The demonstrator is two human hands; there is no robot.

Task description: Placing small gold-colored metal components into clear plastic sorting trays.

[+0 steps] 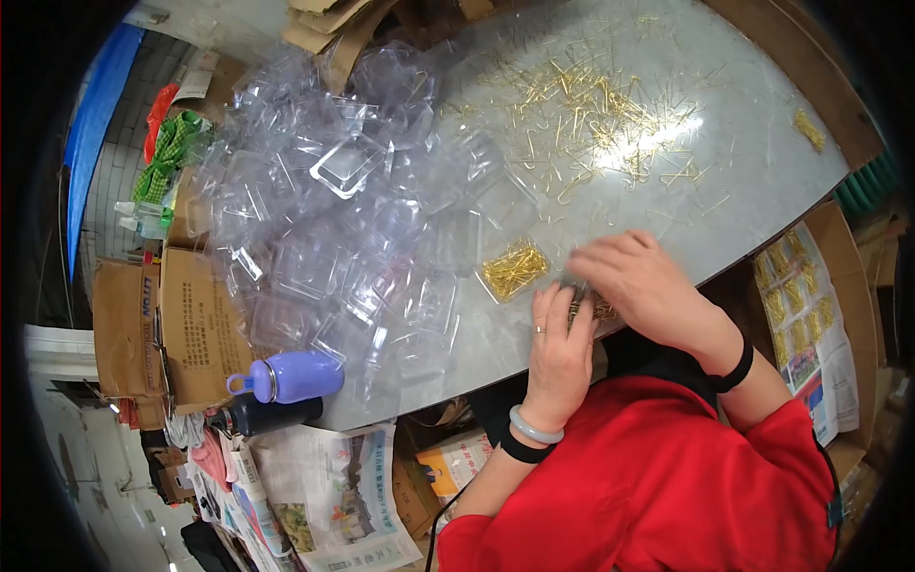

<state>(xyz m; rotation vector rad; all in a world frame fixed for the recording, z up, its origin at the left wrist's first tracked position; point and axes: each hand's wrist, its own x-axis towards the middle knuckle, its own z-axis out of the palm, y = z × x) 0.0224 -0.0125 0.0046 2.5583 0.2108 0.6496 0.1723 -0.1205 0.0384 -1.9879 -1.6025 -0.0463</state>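
Note:
My left hand (560,343), with a ring and a pale bracelet, is at the table's near edge, its fingers curled against a bunch of wire hooks (593,307). Over the same bunch is my right hand (643,291), its fingers smeared by motion; their grip is unclear. Just beyond my left fingertips stands a small clear plastic tray filled with gold hooks (515,270). Farther off, a loose spread of gold wire hooks (596,110) lies on the grey tabletop (762,191). Both palms are hidden.
A large heap of clear plastic shells (372,219) covers the table's left. A purple bottle (297,377) and a black bottle (272,415) lie by the near left edge. At right, a cardboard box (848,276) holds packed hooks. A small hook bundle (808,131) lies far right.

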